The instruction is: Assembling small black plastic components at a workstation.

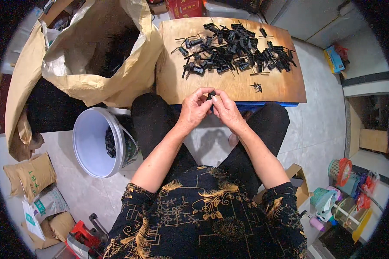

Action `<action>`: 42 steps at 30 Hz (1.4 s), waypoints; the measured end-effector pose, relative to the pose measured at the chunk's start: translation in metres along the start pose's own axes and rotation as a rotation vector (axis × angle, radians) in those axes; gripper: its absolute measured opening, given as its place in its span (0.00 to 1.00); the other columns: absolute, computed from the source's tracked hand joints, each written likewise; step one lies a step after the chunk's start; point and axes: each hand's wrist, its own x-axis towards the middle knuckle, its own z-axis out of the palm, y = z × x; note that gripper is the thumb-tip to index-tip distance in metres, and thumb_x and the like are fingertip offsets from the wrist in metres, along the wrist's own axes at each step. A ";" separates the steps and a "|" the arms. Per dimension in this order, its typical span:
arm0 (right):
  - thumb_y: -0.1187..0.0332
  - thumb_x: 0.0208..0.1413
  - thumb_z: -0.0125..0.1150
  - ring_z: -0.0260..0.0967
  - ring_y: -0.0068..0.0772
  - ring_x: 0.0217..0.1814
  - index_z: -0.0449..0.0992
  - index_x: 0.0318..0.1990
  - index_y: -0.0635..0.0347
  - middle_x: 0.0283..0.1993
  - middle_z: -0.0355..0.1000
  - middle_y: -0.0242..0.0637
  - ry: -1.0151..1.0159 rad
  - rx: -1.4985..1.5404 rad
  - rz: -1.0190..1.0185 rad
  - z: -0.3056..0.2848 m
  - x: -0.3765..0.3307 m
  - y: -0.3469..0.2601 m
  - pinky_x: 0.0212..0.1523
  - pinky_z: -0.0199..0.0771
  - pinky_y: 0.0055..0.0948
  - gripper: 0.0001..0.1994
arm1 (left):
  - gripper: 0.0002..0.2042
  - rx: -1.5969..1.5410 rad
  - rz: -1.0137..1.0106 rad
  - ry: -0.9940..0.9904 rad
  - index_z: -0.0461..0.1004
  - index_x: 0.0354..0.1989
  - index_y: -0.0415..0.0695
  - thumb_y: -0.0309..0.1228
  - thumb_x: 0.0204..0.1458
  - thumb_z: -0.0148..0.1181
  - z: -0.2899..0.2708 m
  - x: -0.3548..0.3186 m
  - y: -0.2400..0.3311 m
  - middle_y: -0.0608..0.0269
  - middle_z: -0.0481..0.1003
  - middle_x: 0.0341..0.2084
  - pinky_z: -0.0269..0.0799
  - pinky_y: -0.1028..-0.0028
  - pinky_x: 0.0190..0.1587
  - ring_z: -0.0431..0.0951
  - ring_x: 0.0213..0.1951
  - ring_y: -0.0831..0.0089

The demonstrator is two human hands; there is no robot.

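Just in front of the wooden board's near edge, my left hand point(193, 110) and my right hand point(227, 110) meet. Between their fingertips they pinch a small black plastic part point(211, 94), mostly covered by the fingers. On the wooden board point(177, 88) beyond lies a heap of black plastic parts point(235, 47) with thin protruding stems. A few smaller black pieces point(257, 87) lie apart from the heap, close to the board's near edge on the right.
At the left stands a large open paper sack point(138, 60) with dark contents. Below it on the floor is a white bucket point(88, 142) holding black parts. Brown packages point(32, 175) lie at the lower left; baskets point(341, 172) and bottles are at the right. An open cardboard box point(302, 190) sits beside my right elbow.
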 end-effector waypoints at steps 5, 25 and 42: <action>0.62 0.60 0.43 0.51 0.12 0.21 0.63 0.49 0.61 0.21 0.55 0.20 0.020 -0.001 -0.032 0.002 0.011 0.009 0.20 0.51 0.13 0.15 | 0.15 0.101 0.222 0.116 0.70 0.42 0.41 0.19 0.44 0.53 0.003 0.005 -0.012 0.65 0.71 0.26 0.66 0.81 0.27 0.68 0.24 0.80; 0.64 0.56 0.50 0.55 0.12 0.14 0.67 0.39 0.60 0.26 0.68 0.28 0.012 0.263 -0.028 -0.007 -0.003 -0.010 0.14 0.51 0.11 0.09 | 0.19 -0.532 -0.134 0.024 0.59 0.51 0.43 0.24 0.50 0.53 -0.019 0.000 0.007 0.62 0.73 0.29 0.71 0.83 0.27 0.76 0.30 0.74; 0.62 0.54 0.54 0.46 0.09 0.13 0.66 0.34 0.53 0.18 0.58 0.20 -0.084 0.354 0.111 -0.018 -0.009 -0.014 0.12 0.43 0.12 0.08 | 0.22 -0.432 -0.222 -0.268 0.61 0.52 0.39 0.27 0.47 0.57 -0.016 -0.009 0.014 0.59 0.72 0.35 0.69 0.83 0.23 0.75 0.27 0.74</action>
